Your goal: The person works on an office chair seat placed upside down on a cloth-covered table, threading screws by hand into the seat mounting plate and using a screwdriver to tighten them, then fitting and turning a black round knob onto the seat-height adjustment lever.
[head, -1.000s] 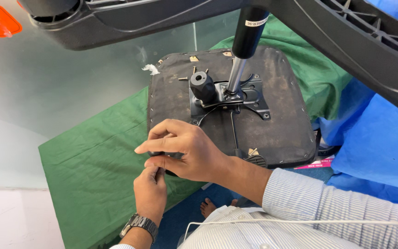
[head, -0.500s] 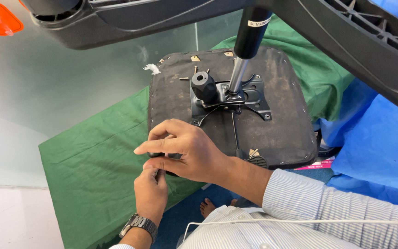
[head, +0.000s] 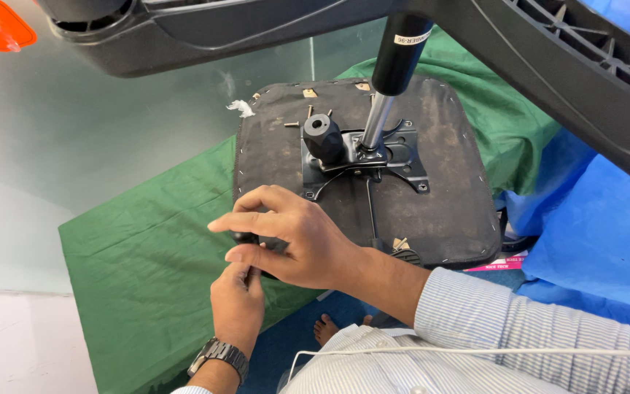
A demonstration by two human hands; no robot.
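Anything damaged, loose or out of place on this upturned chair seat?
Yes. The seat lies underside up on a green cloth. A few loose screws lie scattered near its far edge, and a white scrap lies at its far left corner. The underside fabric looks scuffed and stained. Both hands, left and right, work at the near left corner.

Green cloth (head: 147,270) covers bench. Upturned chair seat (head: 446,211) lies on cloth, toward right end. Blue sheet (head: 592,241) right of seat. White scrap (head: 241,108) just off seat's far-left corner.

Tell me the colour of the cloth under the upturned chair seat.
Green. The cloth under the chair seat shows best in the head view.
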